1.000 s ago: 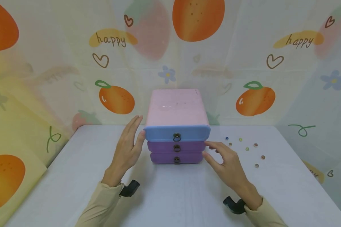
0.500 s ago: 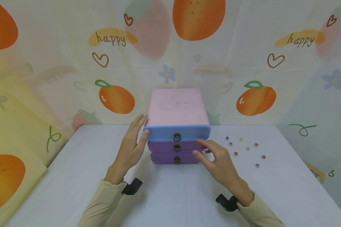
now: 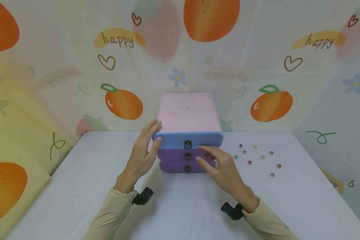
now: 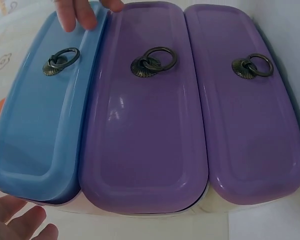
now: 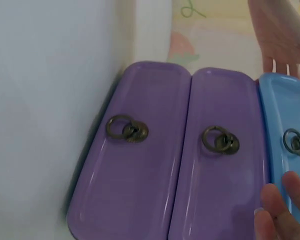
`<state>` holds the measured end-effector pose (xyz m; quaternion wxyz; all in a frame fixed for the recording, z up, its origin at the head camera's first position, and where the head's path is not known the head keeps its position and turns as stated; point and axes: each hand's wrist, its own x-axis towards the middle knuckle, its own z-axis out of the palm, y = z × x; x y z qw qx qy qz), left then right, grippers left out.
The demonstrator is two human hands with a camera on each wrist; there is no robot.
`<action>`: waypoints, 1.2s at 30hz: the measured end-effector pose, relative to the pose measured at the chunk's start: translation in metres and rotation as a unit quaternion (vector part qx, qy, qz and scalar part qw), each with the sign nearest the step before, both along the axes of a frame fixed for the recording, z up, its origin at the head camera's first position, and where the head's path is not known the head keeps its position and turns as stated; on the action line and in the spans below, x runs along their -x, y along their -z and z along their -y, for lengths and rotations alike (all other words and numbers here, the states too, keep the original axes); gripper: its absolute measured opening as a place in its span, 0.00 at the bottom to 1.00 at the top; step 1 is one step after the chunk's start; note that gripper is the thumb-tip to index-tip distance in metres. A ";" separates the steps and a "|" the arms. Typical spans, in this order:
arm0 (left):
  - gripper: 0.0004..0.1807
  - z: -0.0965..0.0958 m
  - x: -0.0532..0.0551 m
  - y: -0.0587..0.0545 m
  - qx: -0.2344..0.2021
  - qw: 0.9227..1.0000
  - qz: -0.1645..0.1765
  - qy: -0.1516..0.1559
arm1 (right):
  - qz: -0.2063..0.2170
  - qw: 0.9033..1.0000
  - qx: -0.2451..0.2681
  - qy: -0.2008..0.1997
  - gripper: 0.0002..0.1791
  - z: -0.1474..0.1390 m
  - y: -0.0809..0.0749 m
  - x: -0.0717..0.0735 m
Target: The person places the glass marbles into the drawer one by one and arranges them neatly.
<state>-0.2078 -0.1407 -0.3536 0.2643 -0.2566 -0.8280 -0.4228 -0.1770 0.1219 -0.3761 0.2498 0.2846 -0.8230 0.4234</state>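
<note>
A small drawer cabinet with a pink top [image 3: 188, 111] stands at the table's middle. Its blue top drawer [image 3: 169, 140] sits above a purple middle drawer [image 3: 171, 154] and a purple bottom drawer [image 3: 171, 166], all closed. Each front bears a bronze ring pull [image 4: 152, 60]. My left hand [image 3: 140, 156] lies with extended fingers along the cabinet's left side, at the blue drawer's level; contact is hard to tell. My right hand [image 3: 226, 170] hovers before the drawers' right half, thumb and fingers apart, fingertips right of the ring pulls and holding nothing.
Several small round glass-like beads [image 3: 262, 157] lie scattered on the white table [image 3: 180, 210] to the right of the cabinet. A cloth backdrop [image 3: 234, 100] printed with oranges stands behind the table. Each wrist carries a black camera mount [image 3: 142, 196].
My right hand has moved left across the drawer fronts towards the ring pulls, uncovering more beads. My left hand has shifted slightly right, closer against the cabinet's side.
</note>
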 end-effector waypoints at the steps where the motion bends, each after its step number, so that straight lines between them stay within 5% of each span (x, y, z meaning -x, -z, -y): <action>1: 0.27 -0.001 0.000 0.000 -0.001 1.000 0.000 0.002 | 0.007 1.000 0.003 0.000 0.18 0.001 -0.001 0.000; 30: 0.21 -0.004 0.000 0.002 -0.011 1.000 0.003 -0.002 | 0.045 0.998 0.020 0.036 0.12 0.033 -0.011 0.009; 36: 0.21 -0.004 0.001 0.003 -0.014 1.000 -0.004 -0.002 | 0.095 0.994 0.042 0.045 0.10 0.036 -0.015 0.010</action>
